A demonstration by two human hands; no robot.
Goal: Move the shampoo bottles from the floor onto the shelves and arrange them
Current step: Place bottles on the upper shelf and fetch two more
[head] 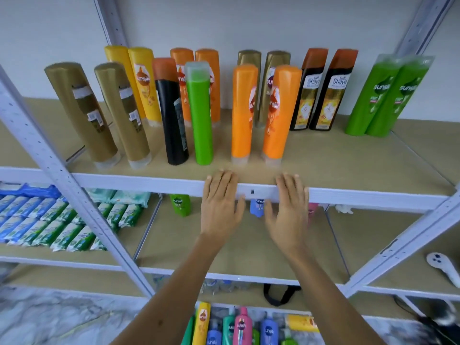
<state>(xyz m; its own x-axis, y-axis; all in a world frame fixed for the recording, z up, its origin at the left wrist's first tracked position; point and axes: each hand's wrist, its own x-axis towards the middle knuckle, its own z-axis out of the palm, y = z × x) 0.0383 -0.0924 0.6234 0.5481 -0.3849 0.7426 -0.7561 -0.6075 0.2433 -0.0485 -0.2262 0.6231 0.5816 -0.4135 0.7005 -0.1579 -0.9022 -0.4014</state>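
Note:
Many shampoo bottles stand upright on the upper shelf (348, 160): two orange ones (244, 110) near its front edge, a green one (200, 115), a black one (171, 113), two gold ones (82, 113) at the left. My left hand (220, 205) and right hand (290, 210) lie flat with straight fingers over the shelf's white front rail, just below the orange bottles, holding nothing. More bottles (241, 327) in yellow, pink, blue and green stand on the floor at the bottom of the view.
Slanted white uprights (62, 175) cross the left and right of the shelving. The lower shelf (174, 240) holds a few bottles at the back and, on the left, rows of green and blue packets (49, 225). A white handheld device (445, 267) lies at right.

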